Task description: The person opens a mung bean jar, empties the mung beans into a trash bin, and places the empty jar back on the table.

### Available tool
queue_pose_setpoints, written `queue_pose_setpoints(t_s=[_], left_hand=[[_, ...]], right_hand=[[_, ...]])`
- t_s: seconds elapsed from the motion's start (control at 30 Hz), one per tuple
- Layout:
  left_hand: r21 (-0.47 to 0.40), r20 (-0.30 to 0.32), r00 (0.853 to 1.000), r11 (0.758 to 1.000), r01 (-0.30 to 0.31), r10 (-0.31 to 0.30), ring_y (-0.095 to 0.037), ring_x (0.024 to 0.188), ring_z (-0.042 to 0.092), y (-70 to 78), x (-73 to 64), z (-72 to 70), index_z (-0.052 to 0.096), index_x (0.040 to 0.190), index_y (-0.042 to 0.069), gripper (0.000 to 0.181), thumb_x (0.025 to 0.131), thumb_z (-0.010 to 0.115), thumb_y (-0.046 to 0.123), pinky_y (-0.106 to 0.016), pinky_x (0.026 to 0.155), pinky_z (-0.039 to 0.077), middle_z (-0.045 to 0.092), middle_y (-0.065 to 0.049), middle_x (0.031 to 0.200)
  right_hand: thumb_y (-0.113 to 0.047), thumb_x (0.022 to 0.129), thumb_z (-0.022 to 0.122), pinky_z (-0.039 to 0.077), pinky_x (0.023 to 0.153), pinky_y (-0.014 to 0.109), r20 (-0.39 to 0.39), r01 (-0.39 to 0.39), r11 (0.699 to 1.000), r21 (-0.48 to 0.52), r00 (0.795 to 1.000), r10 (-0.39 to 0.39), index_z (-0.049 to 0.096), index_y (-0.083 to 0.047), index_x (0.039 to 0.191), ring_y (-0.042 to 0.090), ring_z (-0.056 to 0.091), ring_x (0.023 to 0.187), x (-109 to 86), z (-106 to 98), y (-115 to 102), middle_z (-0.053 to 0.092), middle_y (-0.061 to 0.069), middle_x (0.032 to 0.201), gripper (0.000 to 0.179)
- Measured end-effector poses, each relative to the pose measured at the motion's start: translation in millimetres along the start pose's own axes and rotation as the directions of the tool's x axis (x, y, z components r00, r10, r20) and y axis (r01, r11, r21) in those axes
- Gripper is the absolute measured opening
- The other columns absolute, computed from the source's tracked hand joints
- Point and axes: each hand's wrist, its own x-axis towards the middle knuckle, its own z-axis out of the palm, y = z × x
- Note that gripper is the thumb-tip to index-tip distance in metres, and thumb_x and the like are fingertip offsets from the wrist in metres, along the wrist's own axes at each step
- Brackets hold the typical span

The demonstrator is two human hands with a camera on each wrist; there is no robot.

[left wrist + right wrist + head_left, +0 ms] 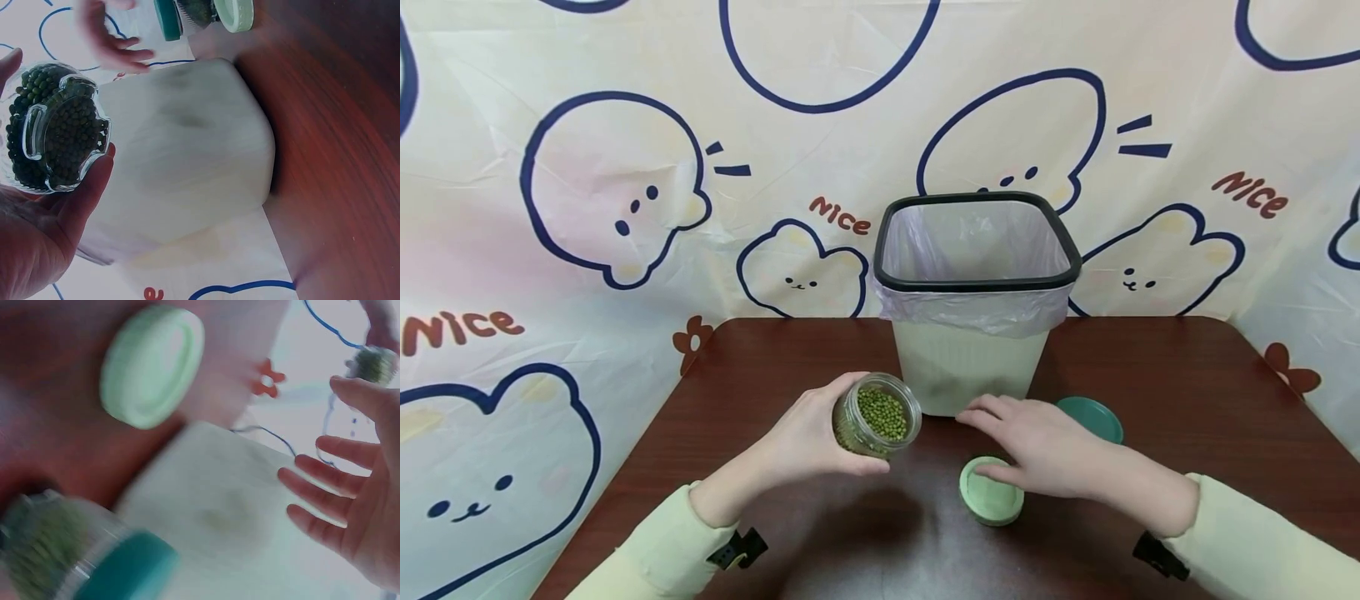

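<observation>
My left hand (808, 433) grips an uncapped clear jar (844, 427) above the table. Green beans (883, 414) fill much of it, and its mouth tilts towards the right. In the left wrist view, the jar's moulded glass base (69, 134) faces the camera. Over the table to the right hovers my right hand (1045, 450), fingers spread and holding nothing, as the right wrist view shows. Beneath its thumb lies a round pale green lid (992, 497). Partly hidden behind that hand is a second jar with a teal lid (1092, 418); green contents show through its side (47, 550).
A pale bin (966, 362) with a black rim (977, 286) and a thin plastic liner (1000, 310) stands behind both hands. The dark wooden table (1150, 375) reaches back to a cartoon-printed cloth (790, 167).
</observation>
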Motion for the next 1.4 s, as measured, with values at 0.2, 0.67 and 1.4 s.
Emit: queue_pose_setpoints(t_s=[0.2, 0.67, 1.4], left_hand=[[0.015, -0.007, 1.0, 1.0, 0.013, -0.013, -0.007, 0.101, 0.059, 0.9, -0.6, -3.0, 0.049, 0.134, 0.017, 0.088, 0.061, 0.091, 0.042, -0.035, 0.084, 0.051, 0.062, 0.01, 0.114], [0.002, -0.009, 1.0, 1.0, 0.016, -0.016, -0.008, 0.102, 0.058, 2.6, 0.7, -5.1, 0.049, 0.134, 0.017, 0.087, 0.062, 0.092, 0.04, -0.035, 0.085, 0.051, 0.062, 0.01, 0.115], [0.008, -0.061, 0.998, 1.0, 0.011, -0.01, -0.008, 0.102, 0.058, 1.2, 1.4, -11.3, 0.05, 0.134, 0.018, 0.086, 0.061, 0.093, 0.037, -0.036, 0.086, 0.051, 0.062, 0.01, 0.115]], right_hand=[[-0.042, 0.094, 0.061, 0.053, 0.076, 0.037, -0.247, 0.097, 0.995, -0.026, 0.964, -0.1, 0.063, -0.011, 0.122, 0.013, 0.062, 0.099, 4.9, -39.4, 4.2, 0.06, -0.002, 0.117, 0.041], [-0.032, 0.094, 0.063, 0.053, 0.071, 0.046, -0.568, 0.027, 0.99, -0.14, 0.816, -0.103, 0.066, 0.0, 0.109, 0.03, 0.061, 0.097, 35.6, -125.0, 36.5, 0.062, 0.014, 0.109, 0.035], [-0.063, 0.096, 0.035, 0.02, 0.109, 0.061, 0.007, -0.536, 0.844, 0.035, 0.844, 0.536, 0.035, 0.002, 0.147, 0.047, 0.023, 0.137, 67.8, -134.6, 85.8, 0.02, 0.029, 0.153, 0.082]])
